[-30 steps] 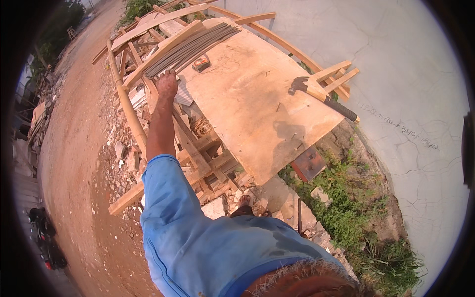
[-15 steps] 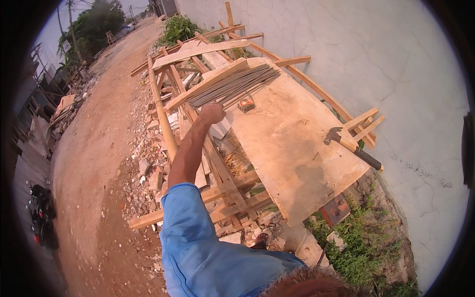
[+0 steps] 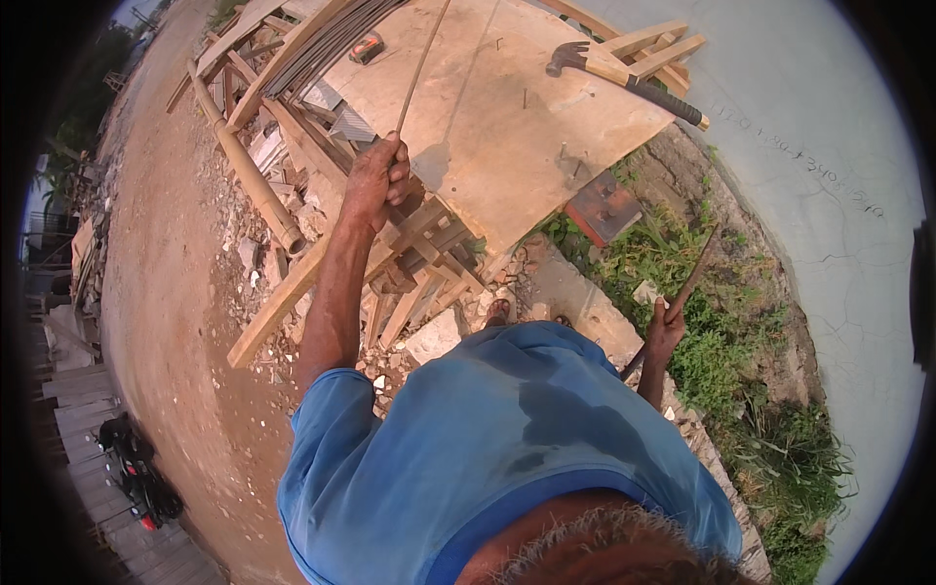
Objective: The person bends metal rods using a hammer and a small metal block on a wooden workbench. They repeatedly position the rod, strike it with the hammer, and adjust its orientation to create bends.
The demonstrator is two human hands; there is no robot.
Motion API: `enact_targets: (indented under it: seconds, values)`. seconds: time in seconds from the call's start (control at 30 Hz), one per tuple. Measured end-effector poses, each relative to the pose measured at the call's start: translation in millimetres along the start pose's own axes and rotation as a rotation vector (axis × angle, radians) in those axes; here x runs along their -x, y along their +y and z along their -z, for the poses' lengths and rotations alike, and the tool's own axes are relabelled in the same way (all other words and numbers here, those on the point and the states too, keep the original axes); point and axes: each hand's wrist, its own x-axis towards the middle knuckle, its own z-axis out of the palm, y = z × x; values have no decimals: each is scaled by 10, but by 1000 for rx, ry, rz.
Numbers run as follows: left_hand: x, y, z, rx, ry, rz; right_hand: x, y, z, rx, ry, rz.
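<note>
My left hand (image 3: 378, 183) is closed round the near end of a thin metal rod (image 3: 425, 63), which slants up and away over a worn plywood board (image 3: 478, 127). Low on the right, my right hand (image 3: 665, 330) grips a thicker, rusty-looking bar (image 3: 696, 267), whose lower end passes behind my arm. A claw hammer (image 3: 624, 80) with a black grip lies across the board's right side. Near the far left of the board are an orange-and-black tape measure (image 3: 367, 48) and a bundle of dark rods (image 3: 322, 47). Several nails stick up from the board.
A reddish-brown block (image 3: 603, 209) sits by the board's near right corner. Timber beams (image 3: 283, 302) and a bamboo pole (image 3: 249, 175) lie over rubble at left. A cracked pale wall (image 3: 829, 244) rises at right above green weeds (image 3: 717, 370).
My left hand has drawn back toward me from the bundle with a rod in it. My right hand and its bar have come into view. The view has tilted down.
</note>
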Motion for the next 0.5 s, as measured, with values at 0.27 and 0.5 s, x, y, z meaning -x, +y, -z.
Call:
enact_targets:
  seconds: [0.27,0.5]
  values:
    - [1202,-1324,-2230,210,-61,-95,-359,-1715,-143,-197,-595,122]
    - [1313,-1884,-2739,196,-187,1,-398,-2328,-696,-310,-730,239]
